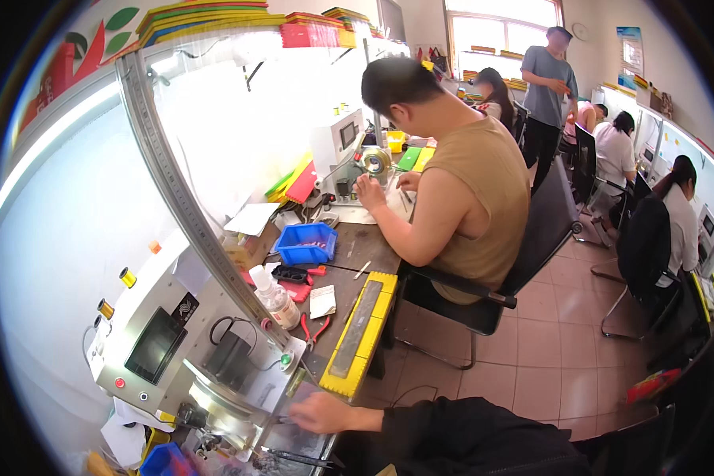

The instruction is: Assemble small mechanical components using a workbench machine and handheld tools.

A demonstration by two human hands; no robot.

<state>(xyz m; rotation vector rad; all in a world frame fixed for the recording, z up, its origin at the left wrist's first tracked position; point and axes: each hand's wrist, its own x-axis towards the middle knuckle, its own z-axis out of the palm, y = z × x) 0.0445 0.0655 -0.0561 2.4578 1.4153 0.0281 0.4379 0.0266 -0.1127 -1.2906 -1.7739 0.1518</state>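
My right hand (325,413) reaches in from the lower right, its wrist bare below a dark sleeve (468,432). Its fingers look curled in and slightly blurred; whatever they may hold cannot be made out. It is over the bench edge, beside a clear plate and the round metal wheel (218,408) of a bench machine (155,345). Below the hand lies a dark, thin tool like tweezers (293,460). Just beyond it rests a yellow tray (361,337) with a long grey strip (355,329). My left hand is out of view.
Red-handled pliers (315,333), a clear bottle (276,300) and a blue bin (306,243) stand along the bench. A metal post (166,151) rises beside the machine. A co-worker (468,198) sits at the adjoining station, on a black chair (531,238). Several other people are farther back.
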